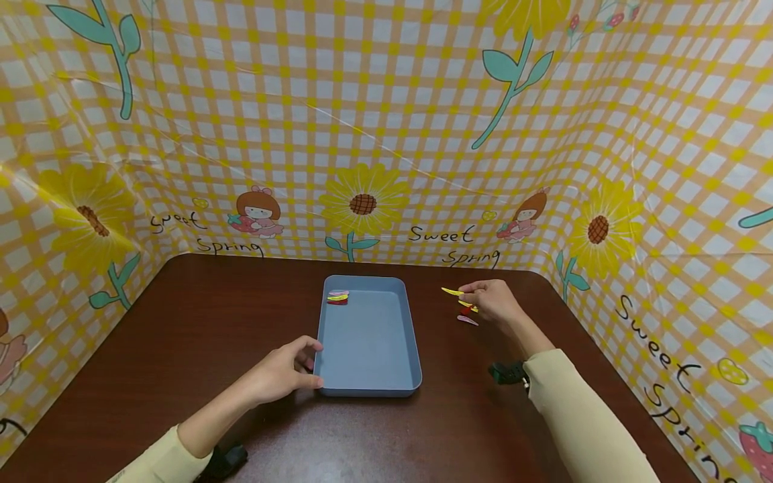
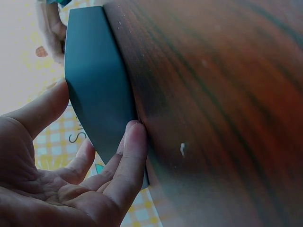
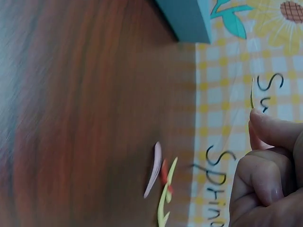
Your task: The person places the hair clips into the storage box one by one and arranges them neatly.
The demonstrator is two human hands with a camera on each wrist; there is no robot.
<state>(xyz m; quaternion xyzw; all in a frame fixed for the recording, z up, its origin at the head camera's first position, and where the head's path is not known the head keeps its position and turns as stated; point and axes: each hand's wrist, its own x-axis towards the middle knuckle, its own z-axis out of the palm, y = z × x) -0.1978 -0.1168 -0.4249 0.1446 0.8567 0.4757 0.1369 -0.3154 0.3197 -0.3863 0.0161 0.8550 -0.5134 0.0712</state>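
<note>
My right hand (image 1: pixel 492 300) pinches a yellow hair clip (image 1: pixel 450 291) between thumb and fingertips, raised over the table. In the right wrist view the clip is a thin sliver seen edge-on. Below that hand lie a pink hair clip (image 3: pixel 153 170), a red hair clip (image 3: pixel 164 172) and yellow hair clips (image 3: pixel 163 203), close together. My left hand (image 1: pixel 280 369) touches the left wall of the blue-grey tray (image 1: pixel 413 335), its fingertips spread along the outer side and rim. Several pink, yellow and red clips (image 1: pixel 338 297) lie inside the tray at its far left corner.
The dark brown wooden table (image 1: pixel 241 295) is enclosed at the back and sides by checked cloth (image 1: pixel 386 134) with sunflowers. A dark strap device (image 1: pixel 507 373) sits at the right wrist, another (image 1: pixel 226 461) at the left.
</note>
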